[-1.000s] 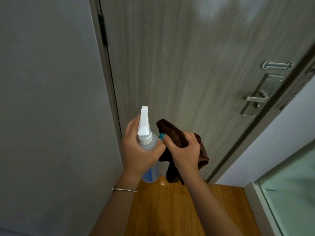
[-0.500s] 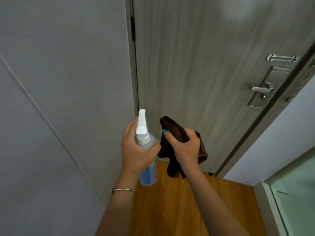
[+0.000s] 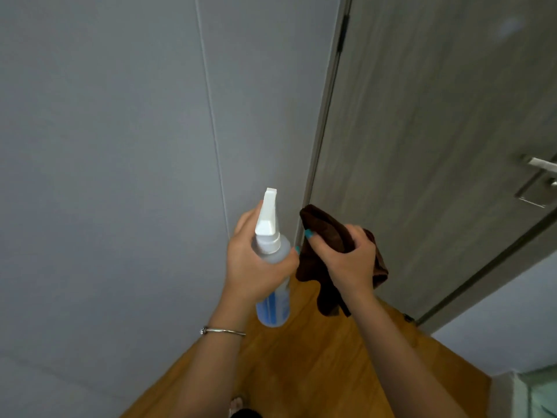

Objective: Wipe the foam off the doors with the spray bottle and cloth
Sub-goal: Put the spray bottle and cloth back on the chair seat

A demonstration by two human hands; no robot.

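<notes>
Between the grey wall (image 3: 120, 146) and the wood-grain door (image 3: 437, 116), we are gripping the spray bottle (image 3: 271, 267) with our left hand (image 3: 256, 267), fingers curled around its neck, while our right hand (image 3: 349, 260) is bunching the brown cloth (image 3: 325, 233). Spraying from this position would probably be wetting the wall, since the bottle's long axis is standing near upright, nozzle pointing up toward the wall, not the door.
</notes>
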